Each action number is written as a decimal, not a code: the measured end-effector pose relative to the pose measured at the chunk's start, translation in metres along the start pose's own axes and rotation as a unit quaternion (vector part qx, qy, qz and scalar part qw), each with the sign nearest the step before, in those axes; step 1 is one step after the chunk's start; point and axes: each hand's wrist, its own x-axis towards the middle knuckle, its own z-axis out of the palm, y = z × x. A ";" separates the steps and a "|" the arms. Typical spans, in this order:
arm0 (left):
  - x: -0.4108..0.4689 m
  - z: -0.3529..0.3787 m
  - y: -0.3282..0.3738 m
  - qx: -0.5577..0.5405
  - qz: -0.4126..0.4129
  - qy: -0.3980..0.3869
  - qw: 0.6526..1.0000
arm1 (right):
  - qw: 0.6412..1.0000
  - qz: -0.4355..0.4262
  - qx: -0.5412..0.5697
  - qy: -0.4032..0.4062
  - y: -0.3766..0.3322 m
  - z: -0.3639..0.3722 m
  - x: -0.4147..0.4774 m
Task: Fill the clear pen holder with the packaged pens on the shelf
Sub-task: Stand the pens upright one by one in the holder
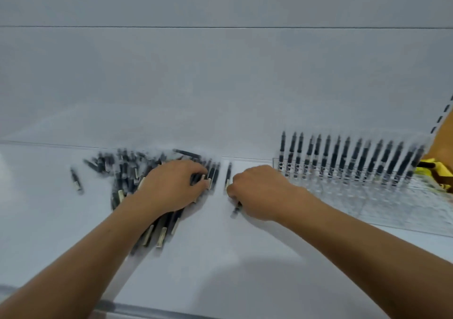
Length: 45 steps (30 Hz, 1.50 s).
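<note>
Gripping pens pointing away, left hand curls; right hand seemingly clamps a pen.

Your left hand and right hand are bare. Your left forearm and right forearm are bare too, uncovered as far as they show. Finger detail is blurred.
</note>
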 end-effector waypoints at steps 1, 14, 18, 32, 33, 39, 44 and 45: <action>0.005 0.002 0.000 0.001 0.004 0.005 1.000 | 1.000 0.001 0.002 0.002 -0.003 0.002 0.001; 0.075 0.018 0.026 0.093 -0.046 -0.072 0.992 | 0.969 0.045 0.234 0.063 -0.030 0.009 -0.031; 0.086 0.012 0.035 0.121 -0.081 -0.104 0.984 | 0.965 0.083 0.246 0.031 -0.023 0.009 -0.040; 0.102 -0.001 0.051 -0.018 -0.130 -0.290 0.948 | 0.974 0.115 0.196 -0.022 -0.016 0.002 -0.047; 0.102 -0.002 0.051 -0.022 -0.131 -0.296 0.946 | 0.974 0.113 0.196 -0.026 -0.016 0.001 -0.048; 0.096 -0.001 0.053 -0.045 -0.139 -0.300 0.943 | 0.970 0.109 0.217 -0.018 -0.010 0.002 -0.051; 0.086 0.001 0.052 -0.049 -0.134 -0.262 0.955 | 0.959 0.122 0.256 0.003 0.005 0.004 -0.064; 0.083 0.001 0.050 -0.033 -0.126 -0.252 0.959 | 0.953 0.125 0.275 0.009 0.008 0.005 -0.067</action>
